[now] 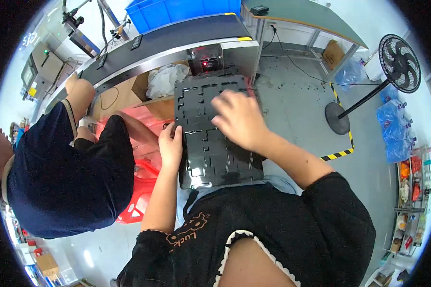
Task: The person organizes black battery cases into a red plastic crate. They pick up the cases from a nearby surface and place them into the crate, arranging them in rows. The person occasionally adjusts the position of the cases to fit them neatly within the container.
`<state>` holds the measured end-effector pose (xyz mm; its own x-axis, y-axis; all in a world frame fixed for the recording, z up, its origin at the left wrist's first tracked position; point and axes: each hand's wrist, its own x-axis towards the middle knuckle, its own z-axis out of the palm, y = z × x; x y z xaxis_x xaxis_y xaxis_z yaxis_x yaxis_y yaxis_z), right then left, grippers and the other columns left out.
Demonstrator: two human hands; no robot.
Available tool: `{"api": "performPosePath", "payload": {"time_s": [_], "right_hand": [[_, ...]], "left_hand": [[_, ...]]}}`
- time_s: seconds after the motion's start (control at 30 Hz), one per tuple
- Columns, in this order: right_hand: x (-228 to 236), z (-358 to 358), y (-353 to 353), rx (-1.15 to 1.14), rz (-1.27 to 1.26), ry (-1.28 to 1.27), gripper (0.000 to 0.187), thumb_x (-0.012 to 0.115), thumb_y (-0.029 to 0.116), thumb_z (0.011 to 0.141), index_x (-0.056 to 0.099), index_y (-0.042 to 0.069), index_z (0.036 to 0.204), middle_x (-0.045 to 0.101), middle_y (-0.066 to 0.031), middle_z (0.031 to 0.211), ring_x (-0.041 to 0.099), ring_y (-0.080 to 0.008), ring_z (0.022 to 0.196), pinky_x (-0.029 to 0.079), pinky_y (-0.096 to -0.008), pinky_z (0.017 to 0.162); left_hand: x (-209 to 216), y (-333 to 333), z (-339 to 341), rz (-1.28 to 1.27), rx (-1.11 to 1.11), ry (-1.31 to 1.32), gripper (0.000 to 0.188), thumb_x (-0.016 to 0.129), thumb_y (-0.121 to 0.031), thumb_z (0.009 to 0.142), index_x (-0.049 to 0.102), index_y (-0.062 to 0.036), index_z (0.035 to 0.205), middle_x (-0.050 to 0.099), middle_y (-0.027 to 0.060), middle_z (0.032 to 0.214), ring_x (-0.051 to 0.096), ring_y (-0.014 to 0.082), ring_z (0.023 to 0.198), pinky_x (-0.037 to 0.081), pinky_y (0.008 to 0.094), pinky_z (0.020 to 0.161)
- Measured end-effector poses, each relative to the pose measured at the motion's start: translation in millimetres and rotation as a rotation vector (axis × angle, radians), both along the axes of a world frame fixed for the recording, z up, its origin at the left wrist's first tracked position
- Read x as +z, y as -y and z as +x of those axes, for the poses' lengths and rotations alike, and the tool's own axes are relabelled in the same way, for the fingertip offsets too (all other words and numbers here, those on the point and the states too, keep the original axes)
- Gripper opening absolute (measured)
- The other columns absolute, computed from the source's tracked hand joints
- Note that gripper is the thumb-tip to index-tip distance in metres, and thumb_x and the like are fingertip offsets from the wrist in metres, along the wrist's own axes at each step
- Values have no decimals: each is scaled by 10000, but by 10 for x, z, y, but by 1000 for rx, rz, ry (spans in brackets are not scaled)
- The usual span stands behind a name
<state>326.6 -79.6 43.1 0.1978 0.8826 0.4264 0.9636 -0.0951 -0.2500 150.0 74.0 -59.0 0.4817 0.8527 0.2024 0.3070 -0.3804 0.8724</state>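
Note:
A black plastic tray with moulded recesses rests on my lap, its far end near the conveyor. My left hand is at the tray's left edge, with its fingers closed around a small black part that is mostly hidden. Over the tray's upper right half is my right hand, blurred by motion. Its fingers look stretched out and apart, and nothing shows in them. I cannot tell whether it touches the tray.
Ahead runs a conveyor belt carrying small black pieces, with a blue crate behind it. A co-worker sits close on my left, near a red stool. A standing fan and a green-topped table are to the right.

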Motion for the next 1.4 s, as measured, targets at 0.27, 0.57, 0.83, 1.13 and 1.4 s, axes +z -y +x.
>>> {"api": "performPosePath", "payload": {"time_s": [0.27, 0.57, 0.83, 1.13, 1.4], "right_hand": [[-1326, 1006, -249, -316, 0, -1166, 494, 462, 388, 933, 547, -46, 1156, 602, -232, 1127, 567, -345, 1071, 408, -392, 931], [-1027, 756, -29, -351, 87, -1109, 413, 501, 324, 937, 592, -62, 1054, 653, -129, 919, 588, -197, 877, 441, -320, 809], [-423, 1090, -120, -573, -604, -1050, 517, 595, 458, 853, 634, -44, 973, 651, -145, 848, 613, -228, 725, 492, -325, 692], [662, 1571, -1836, -59, 47, -124, 456, 654, 331, 820, 595, 34, 1160, 590, -167, 1176, 568, -279, 1091, 447, -354, 920], [447, 2782, -3593, -48, -453, 162, 869, 740, 275, 570, 431, 75, 1357, 425, -196, 1376, 429, -321, 1248, 345, -386, 1048]], "left_hand": [[-81, -149, 333, -50, -18, -23, 346, 440, -174, 948, 522, 36, 1211, 622, 231, 1078, 589, 354, 1022, 430, 365, 909], [-169, -100, 329, -104, -84, 100, 397, 452, -142, 932, 462, 69, 1268, 579, 258, 1134, 552, 359, 1071, 399, 378, 945], [-74, -52, 336, -216, -76, 28, 481, 444, -141, 923, 368, 135, 1309, 437, 311, 1314, 407, 399, 1257, 290, 386, 1071], [80, -193, 379, -175, -129, -129, 536, 477, -95, 894, 296, 147, 1337, 411, 341, 1314, 392, 426, 1258, 288, 403, 1071], [744, -954, 413, 214, -200, -71, 547, 590, -90, 853, 379, 61, 1335, 419, 250, 1354, 384, 357, 1292, 292, 415, 1076]]}}
